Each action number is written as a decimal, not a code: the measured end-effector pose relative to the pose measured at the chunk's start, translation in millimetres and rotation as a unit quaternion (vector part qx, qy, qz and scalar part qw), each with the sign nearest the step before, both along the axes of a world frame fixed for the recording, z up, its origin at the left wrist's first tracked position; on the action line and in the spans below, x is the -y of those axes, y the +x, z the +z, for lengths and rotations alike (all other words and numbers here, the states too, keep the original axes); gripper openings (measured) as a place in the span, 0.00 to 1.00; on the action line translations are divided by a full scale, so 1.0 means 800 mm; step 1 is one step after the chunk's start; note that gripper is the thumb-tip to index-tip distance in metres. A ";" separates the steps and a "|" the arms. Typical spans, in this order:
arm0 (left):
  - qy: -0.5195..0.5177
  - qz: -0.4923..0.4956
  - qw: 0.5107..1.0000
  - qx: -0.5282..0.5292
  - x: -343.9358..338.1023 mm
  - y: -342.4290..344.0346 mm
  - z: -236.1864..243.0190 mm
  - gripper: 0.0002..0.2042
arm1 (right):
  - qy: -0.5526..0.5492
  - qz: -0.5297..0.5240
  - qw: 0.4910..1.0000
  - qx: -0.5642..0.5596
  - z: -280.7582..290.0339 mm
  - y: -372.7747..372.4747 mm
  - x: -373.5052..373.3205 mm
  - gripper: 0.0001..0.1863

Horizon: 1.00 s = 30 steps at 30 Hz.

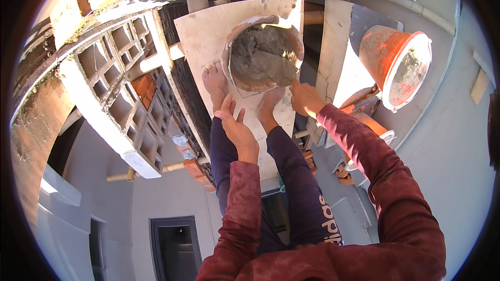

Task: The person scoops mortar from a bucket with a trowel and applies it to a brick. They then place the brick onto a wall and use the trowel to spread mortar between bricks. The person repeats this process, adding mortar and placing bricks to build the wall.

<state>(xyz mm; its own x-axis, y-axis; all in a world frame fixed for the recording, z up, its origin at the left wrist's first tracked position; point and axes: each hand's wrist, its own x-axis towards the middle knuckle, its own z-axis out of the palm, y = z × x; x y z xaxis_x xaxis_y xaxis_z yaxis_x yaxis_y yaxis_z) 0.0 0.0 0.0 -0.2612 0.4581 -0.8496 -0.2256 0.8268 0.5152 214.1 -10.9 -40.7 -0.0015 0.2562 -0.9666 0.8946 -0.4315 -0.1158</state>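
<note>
Looking down past maroon sleeves and dark trousers: a round bucket of wet grey mortar, set on a pale board just beyond two bare feet. In the mortar, at the near right side of the rim, what looks like a trowel — blade coated grey, handle hidden. Right hand close by the rim, fingers curled together, apparently clamped on the trowel's handle. Left hand above the left shin, fingers apart, nothing held. Judging by looks, mortar heavy, soft and clinging, slippery against skin; trowel stiff, best gripped by the handle, clear of the wet blade; bucket weighty when this full — safest taken with both hands at opposite sides of the rim. To the right, an orange bucket with a grey-smeared inside, and below it a second bucket, partly behind the right arm. To the left, a latticework panel with square openings, bright along one edge.
</note>
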 end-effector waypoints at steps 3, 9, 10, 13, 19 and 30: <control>0.001 -0.004 1.000 -0.009 -0.002 -0.002 -0.002 0.39 | 0.062 0.013 0.998 0.023 0.032 -0.010 -0.010 0.16; -0.006 -0.019 1.000 -0.010 -0.006 0.005 -0.004 0.40 | 0.228 0.084 0.963 0.115 -0.011 -0.004 -0.058 0.19; -0.005 -0.021 1.000 -0.009 -0.007 0.005 -0.002 0.40 | 0.229 0.108 0.961 0.111 -0.027 -0.018 -0.063 0.20; -0.005 -0.018 1.000 -0.009 -0.006 0.006 0.000 0.40 | 0.214 0.130 0.965 0.080 -0.022 -0.041 -0.036 0.22; -0.004 -0.001 1.000 -0.008 -0.005 0.002 0.002 0.40 | 0.165 -0.019 0.986 -0.011 0.026 -0.014 -0.024 0.18; -0.007 0.000 1.000 0.016 0.006 0.002 0.005 0.38 | 0.061 0.036 0.997 -0.016 -0.006 -0.020 -0.044 0.20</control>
<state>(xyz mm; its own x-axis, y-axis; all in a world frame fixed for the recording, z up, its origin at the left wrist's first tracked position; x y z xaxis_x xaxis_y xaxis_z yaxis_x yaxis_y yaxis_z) 1.4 -4.8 4.0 -0.2347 0.4457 -0.8639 -0.2415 0.8341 0.4959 198.4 24.2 -45.6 -0.0544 0.3705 -0.9272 0.9176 -0.3477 -0.1927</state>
